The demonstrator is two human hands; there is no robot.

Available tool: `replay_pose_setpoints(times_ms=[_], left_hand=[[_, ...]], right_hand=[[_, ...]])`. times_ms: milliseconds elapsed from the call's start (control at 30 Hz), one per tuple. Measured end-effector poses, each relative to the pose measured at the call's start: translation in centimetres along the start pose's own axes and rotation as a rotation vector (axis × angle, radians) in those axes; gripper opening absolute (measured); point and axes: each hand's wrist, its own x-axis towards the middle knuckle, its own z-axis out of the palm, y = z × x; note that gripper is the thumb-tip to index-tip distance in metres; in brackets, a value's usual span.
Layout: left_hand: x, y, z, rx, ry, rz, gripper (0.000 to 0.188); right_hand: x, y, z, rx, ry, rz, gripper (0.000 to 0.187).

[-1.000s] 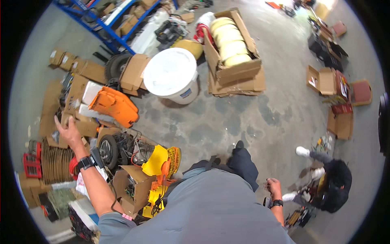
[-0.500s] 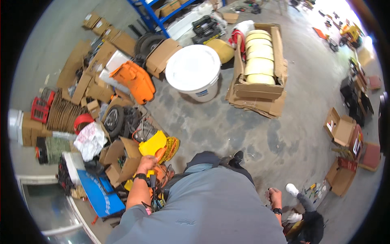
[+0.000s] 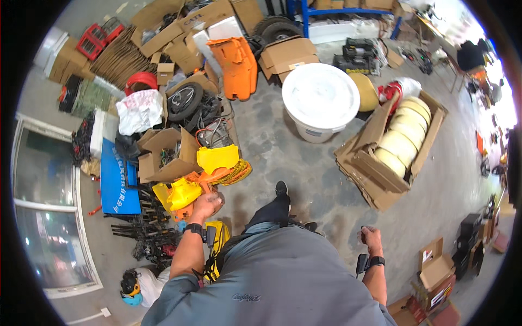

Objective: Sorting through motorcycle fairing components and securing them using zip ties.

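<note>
My left hand [image 3: 206,205] reaches down and forward with curled fingers, close over an orange and yellow power tool [image 3: 190,187] that lies on the floor; whether it grips the tool is not clear. A yellow cover [image 3: 216,158] rests just beyond it, beside an open cardboard box [image 3: 163,157] of parts. My right hand [image 3: 371,237] hangs at my side in a loose fist, holding nothing I can make out. Both wrists wear dark bands. My foot in a black shoe [image 3: 281,188] steps forward on the concrete.
A white lidded bucket [image 3: 321,98] stands ahead, an orange casing [image 3: 236,65] to its left. A large carton of pale rolls [image 3: 399,144] sits at the right. Boxes, a small wheel [image 3: 185,100], a blue board [image 3: 117,179] and black tools crowd the left. Blue shelving stands at the back.
My view has swung leftward, so the clutter slid right. My left hand came down from a raised reach to the orange and yellow tool. My right hand stayed at my side.
</note>
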Motion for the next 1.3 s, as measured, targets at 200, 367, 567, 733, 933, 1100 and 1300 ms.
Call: replay_pose_setpoints(times_ms=[200,367,567,733,933,1100,1300], left_hand=[[-0.1,-2.4,-1.9,-0.181,0.106,-0.314,0.022],[3.5,-4.1,-3.9,-0.359,0.192,-0.407,0.027],[9.2,-3.3,-7.1,-0.528,0.261,-0.363,0.029],[10.7,-3.7,-7.6,-0.523,0.306,-0.379,0.028],[10.4,-4.9,-6.0,-0.551,0.311,-0.508,0.030],[10.1,-1.2,-6.1,-0.676,0.460,-0.664,0.037],[10.1,1.4,-5.7,-0.719,0.615,-0.573,0.039]], right_hand=[[5.1,-6.8,3.3,-0.142,-0.077,-0.039,0.020],[6.2,-13.2,8.9,-0.174,-0.114,0.041,0.019],[10.1,-22.3,15.2,-0.232,-0.143,0.020,0.019],[14.5,-29.4,19.2,-0.358,-0.225,-0.085,0.017],[19.1,-37.6,23.7,-0.346,-0.327,-0.079,0.022],[26.3,-43.6,26.9,-0.423,-0.388,0.065,0.025],[33.2,-53.7,34.5,-0.662,-0.528,-0.049,0.028]])
